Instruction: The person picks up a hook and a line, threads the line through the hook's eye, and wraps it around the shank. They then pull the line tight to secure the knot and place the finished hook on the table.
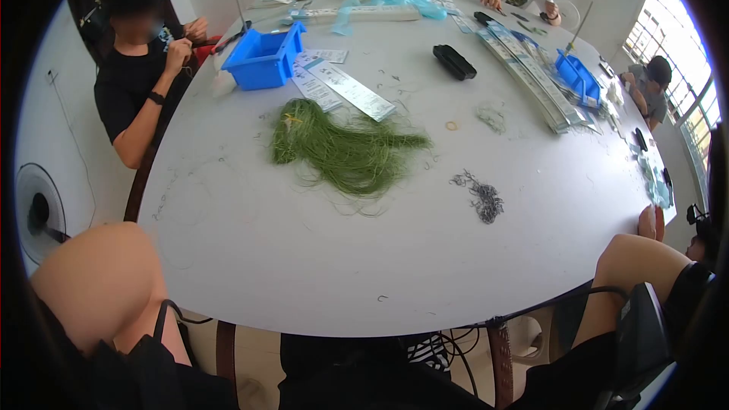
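Neither of my hands shows in the view. A bare bent limb (102, 277) reaches in at the lower left and another (634, 262) at the lower right; any hands belonging to them are out of sight. On the white table (319, 273) lies a loose bundle of thin green line (345, 156), tied with a yellowish band near its left end. To its right is a small heap of dark fish hooks (482, 199). One single hook (383, 298) rests close to the near edge.
A blue bin (266, 57) stands beyond the bundle, beside printed cards (353, 89). Farther back are a black tray (454, 62), long card stacks (524, 72) and another blue bin (577, 76). Co-workers sit around the table. A fan (39, 209) is at left.
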A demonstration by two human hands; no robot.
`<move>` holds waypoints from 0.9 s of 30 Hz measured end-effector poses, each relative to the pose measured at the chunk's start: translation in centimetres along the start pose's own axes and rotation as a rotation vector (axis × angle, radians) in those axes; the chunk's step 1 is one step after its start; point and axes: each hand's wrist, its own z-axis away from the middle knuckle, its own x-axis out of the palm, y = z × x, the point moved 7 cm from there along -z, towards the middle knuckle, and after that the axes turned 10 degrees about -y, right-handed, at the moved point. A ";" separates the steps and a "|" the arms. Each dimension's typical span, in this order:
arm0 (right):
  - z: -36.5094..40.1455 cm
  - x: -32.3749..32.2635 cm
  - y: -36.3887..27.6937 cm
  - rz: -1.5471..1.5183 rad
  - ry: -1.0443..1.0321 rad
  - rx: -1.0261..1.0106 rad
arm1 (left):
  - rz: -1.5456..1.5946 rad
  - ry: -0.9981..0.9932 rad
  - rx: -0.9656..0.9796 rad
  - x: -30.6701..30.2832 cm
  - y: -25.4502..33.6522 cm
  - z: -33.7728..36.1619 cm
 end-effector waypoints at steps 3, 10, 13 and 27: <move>-0.4 -0.2 0.4 -0.004 0.009 0.008 | -0.007 0.004 -0.017 -0.1 -0.8 0.5; -1.0 -0.3 0.4 0.001 0.033 0.026 | -0.011 0.024 -0.031 -0.7 -1.2 0.7; -0.5 0.2 0.4 0.000 0.052 0.034 | -0.017 0.013 -0.036 -0.6 -1.1 0.7; -0.2 0.6 0.2 -0.004 0.102 0.041 | -0.030 0.006 -0.057 -0.2 -1.3 0.8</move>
